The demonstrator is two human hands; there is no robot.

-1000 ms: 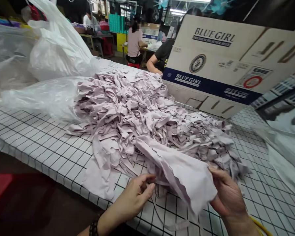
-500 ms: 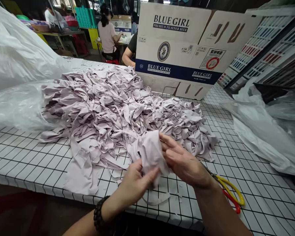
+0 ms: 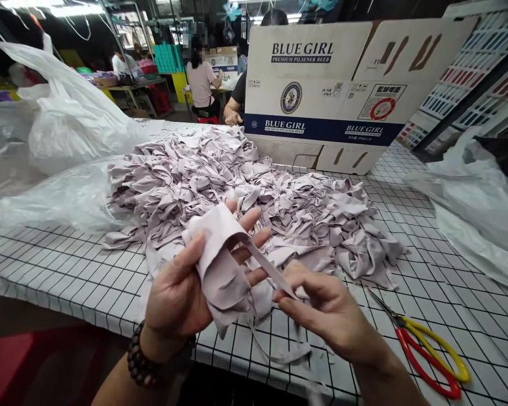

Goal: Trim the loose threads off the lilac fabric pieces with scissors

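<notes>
A pale lilac fabric piece (image 3: 224, 265) lies across the palm of my left hand (image 3: 180, 293), its thumb pressed on the cloth and its other fingers spread behind. My right hand (image 3: 325, 310) pinches a narrow strap (image 3: 266, 265) of that piece between thumb and fingers, drawn out to the right. Another thin strip (image 3: 288, 356) dangles below, near the table edge. Just beyond both hands spreads a big heap of similar lilac fabric pieces (image 3: 186, 180). Scissors (image 3: 427, 349) with one red and one yellow handle lie on the table right of my right hand.
A white beer carton (image 3: 313, 73) stands at the back of the grid-patterned table (image 3: 88, 265). Clear plastic bags (image 3: 63, 192) lie at left, and more plastic (image 3: 469, 208) at right. Behind the carton a person's arm (image 3: 235, 104) shows. Another person (image 3: 202, 84) sits farther back.
My left hand has turned palm up under the fabric piece, fingers spread. My right hand has moved from the cloth's side to pinch its strap. The view has shifted, showing the scissors fully.
</notes>
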